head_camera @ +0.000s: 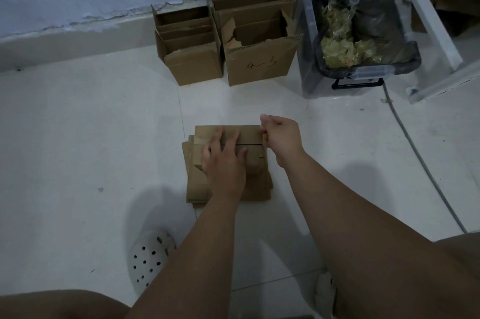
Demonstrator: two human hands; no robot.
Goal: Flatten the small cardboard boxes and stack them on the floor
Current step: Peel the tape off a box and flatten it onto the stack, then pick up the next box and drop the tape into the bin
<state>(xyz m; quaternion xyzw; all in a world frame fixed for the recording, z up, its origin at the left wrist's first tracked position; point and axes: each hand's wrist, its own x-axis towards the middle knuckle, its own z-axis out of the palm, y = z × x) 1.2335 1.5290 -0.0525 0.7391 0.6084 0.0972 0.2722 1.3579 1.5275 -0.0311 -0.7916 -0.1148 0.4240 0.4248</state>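
A small brown cardboard box [249,134] lies on top of a stack of flattened cardboard [197,183] on the white floor in the middle of the view. My left hand [224,163] presses flat on the box's top with fingers spread. My right hand [281,138] is at the box's right edge, its fingers curled and pinching that edge. Two open cardboard boxes stand by the far wall: a smaller one [192,67] and a taller one [259,67] marked "4-3", both with cardboard pieces inside.
A clear plastic bin [363,77] lined with a black bag of crumpled plastic stands at the right, beside a white frame [431,20]. A grey cable [420,157] runs across the floor on the right. My white clog [149,256] is at the lower left.
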